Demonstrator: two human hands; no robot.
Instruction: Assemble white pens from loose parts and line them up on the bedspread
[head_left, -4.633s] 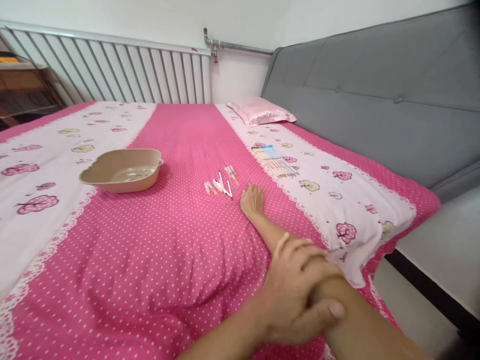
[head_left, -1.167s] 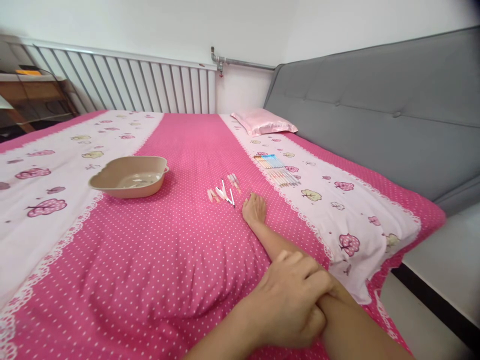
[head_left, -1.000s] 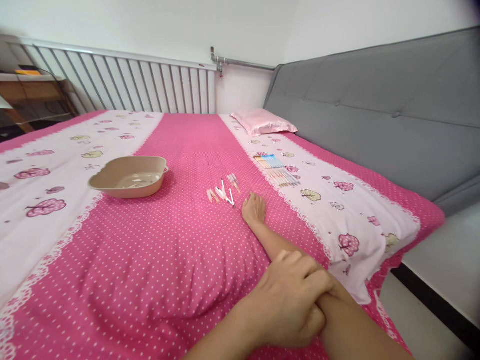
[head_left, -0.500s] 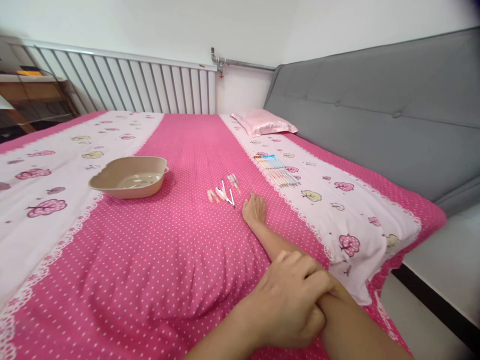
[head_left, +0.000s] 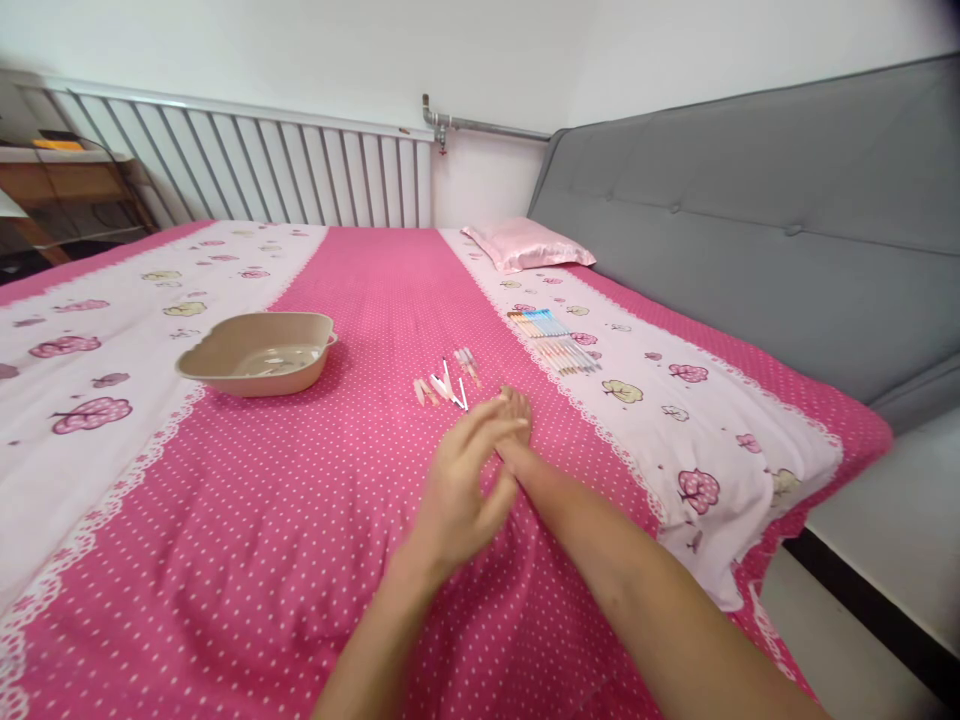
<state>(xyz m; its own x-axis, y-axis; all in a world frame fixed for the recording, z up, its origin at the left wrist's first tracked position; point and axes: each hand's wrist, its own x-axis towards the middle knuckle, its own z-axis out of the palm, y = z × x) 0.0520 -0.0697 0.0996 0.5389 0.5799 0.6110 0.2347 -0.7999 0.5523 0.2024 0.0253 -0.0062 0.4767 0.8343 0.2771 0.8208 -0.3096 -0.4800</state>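
Note:
My right arm stretches forward across the pink dotted bedspread [head_left: 300, 520]. My right hand [head_left: 519, 404] lies on the cloth, mostly hidden behind my left hand, and nothing shows in it. My left hand [head_left: 461, 475] hovers over the right wrist with fingers stretched out and empty. Just beyond the fingertips lies a small heap of thin pen parts [head_left: 446, 385], white and pale pink. A row of pastel pens [head_left: 553, 340] lies further right on the pale strip of the cover.
A beige scalloped basin [head_left: 225, 378] stands to the left on the bed, with something pale in its bottom. A pink pillow [head_left: 525, 243] lies at the far end. A grey padded panel [head_left: 750, 220] runs along the right, white railings [head_left: 225, 165] behind.
My left hand has let go of my right forearm, slid forward to the wrist and opened its fingers. The right arm and the things on the bed have stayed put.

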